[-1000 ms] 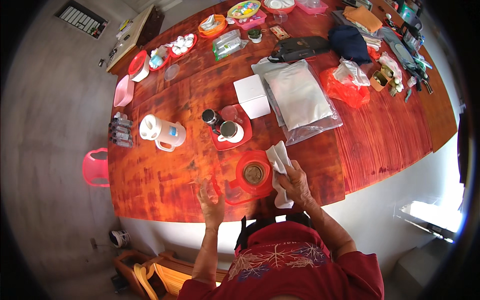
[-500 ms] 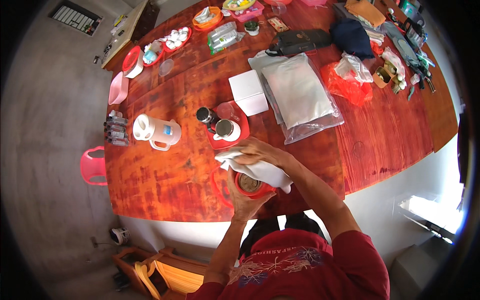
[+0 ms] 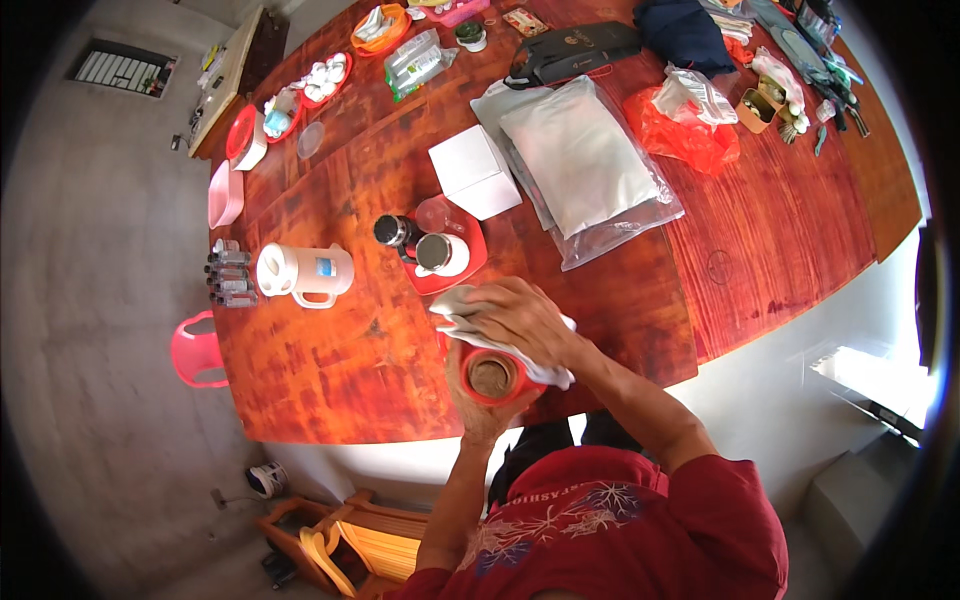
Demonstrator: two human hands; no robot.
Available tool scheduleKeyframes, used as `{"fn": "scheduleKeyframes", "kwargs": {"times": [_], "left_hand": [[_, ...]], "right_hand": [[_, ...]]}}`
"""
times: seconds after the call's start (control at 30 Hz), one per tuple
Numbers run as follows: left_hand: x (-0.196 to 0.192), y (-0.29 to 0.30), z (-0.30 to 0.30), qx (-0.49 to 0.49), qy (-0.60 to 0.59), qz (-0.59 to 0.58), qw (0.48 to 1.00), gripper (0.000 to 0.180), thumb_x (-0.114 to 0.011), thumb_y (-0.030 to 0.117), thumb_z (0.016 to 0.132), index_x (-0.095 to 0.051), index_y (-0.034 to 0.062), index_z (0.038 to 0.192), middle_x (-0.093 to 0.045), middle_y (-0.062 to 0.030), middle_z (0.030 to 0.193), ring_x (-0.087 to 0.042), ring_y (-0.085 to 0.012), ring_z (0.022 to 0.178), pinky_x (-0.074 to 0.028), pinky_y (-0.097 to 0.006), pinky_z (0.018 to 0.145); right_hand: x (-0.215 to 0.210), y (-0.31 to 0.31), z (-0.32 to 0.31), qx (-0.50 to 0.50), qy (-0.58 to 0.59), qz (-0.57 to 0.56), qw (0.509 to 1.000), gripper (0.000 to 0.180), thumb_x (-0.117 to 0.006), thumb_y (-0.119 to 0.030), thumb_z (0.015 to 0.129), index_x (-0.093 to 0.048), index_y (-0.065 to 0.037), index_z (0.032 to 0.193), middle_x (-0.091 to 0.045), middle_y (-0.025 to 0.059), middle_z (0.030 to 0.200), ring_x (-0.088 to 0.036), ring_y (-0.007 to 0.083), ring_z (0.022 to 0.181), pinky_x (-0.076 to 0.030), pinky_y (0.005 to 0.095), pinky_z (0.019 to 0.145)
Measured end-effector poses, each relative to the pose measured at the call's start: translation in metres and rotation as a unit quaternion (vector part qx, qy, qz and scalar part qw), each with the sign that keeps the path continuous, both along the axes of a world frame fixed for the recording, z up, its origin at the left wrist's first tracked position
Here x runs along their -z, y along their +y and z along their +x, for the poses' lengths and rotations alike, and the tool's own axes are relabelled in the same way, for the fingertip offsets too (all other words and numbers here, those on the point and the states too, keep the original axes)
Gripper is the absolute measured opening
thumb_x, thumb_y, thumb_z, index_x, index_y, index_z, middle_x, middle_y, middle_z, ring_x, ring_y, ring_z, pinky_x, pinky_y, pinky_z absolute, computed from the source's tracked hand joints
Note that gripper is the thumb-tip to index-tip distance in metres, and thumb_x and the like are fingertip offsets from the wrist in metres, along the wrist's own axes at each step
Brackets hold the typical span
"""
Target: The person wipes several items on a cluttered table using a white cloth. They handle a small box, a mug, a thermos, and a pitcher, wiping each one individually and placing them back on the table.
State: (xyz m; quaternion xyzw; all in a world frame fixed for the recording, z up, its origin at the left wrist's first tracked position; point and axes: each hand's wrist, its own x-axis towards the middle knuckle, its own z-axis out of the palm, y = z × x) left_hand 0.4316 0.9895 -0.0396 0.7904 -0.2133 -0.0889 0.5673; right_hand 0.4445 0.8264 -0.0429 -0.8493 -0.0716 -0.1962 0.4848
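Observation:
Just in front of my body, my left hand (image 3: 481, 412) is wrapped round a red round container (image 3: 518, 388) from its left and near side. The container's round end faces up and shows a brownish disc inside the red rim; I cannot tell its exact kind. My right hand (image 3: 522, 318) presses a white cloth (image 3: 552, 376) over the far side of the container, fingers bent over the folds. Part of the cloth sticks out past the fingertips on the left. The cloth and hands hide most of the container's far side.
Beyond my hands, a red tray (image 3: 470, 262) carries a white mug (image 3: 455, 256) and a black mug (image 3: 393, 231). A cream pitcher (image 3: 310, 272) stands left, near several small bottles (image 3: 232, 285). A white box (image 3: 475, 172) and plastic-wrapped packets (image 3: 580, 160) lie farther back.
The red container has turned in my left hand, and its loop at the left no longer shows. My right hand and the cloth have shifted slightly over it. The whole view has moved a little.

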Motion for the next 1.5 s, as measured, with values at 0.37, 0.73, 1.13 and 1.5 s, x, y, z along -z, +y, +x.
{"fn": "scheduleKeyframes", "kwargs": {"times": [0.37,0.73,1.13,1.5], "left_hand": [[0.023,0.008,0.008,0.004,-0.106,0.078,0.991,0.107,-0.089,0.038,0.048,-0.032,0.0022,0.131,-0.035,-0.0176,0.132,-0.037,-0.0343,0.120,-0.034,-0.048,0.098],[0.021,0.010,-0.001,-0.005,-0.096,0.084,0.992,0.103,-0.087,0.039,0.051,-0.032,0.0046,0.132,-0.033,-0.0176,0.134,-0.036,-0.0346,0.122,-0.033,-0.048,0.099],[0.026,0.011,0.004,0.016,-0.080,0.047,0.996,0.104,-0.086,0.018,0.053,-0.024,0.0019,0.135,-0.035,-0.0139,0.132,-0.040,-0.0274,0.118,-0.035,-0.043,0.098],[0.014,0.004,0.007,0.007,-0.148,0.123,0.981,0.106,-0.087,0.036,0.050,-0.029,0.0014,0.132,-0.033,-0.0178,0.132,-0.038,-0.0327,0.120,-0.033,-0.046,0.099]], "right_hand": [[0.078,-0.011,0.005,0.019,-0.070,0.089,0.993,0.030,-0.059,-0.023,0.078,-0.062,-0.005,0.102,-0.057,0.0126,0.105,-0.054,0.0313,0.098,-0.044,0.0400,0.082],[0.258,0.023,-0.029,0.320,0.317,0.160,0.878,0.027,-0.062,-0.029,0.077,-0.064,-0.013,0.099,-0.057,0.0124,0.108,-0.055,0.0275,0.100,-0.045,0.0407,0.083],[0.093,0.094,-0.085,0.342,0.110,0.204,0.911,0.048,-0.047,-0.024,0.085,-0.041,-0.007,0.129,-0.031,0.0197,0.136,-0.023,0.0418,0.126,-0.021,0.0532,0.100],[0.015,-0.025,0.009,-0.133,0.103,0.077,0.983,0.039,-0.050,-0.036,0.086,-0.060,-0.010,0.113,-0.045,0.0140,0.127,-0.046,0.0317,0.108,-0.037,0.0424,0.089]]}}
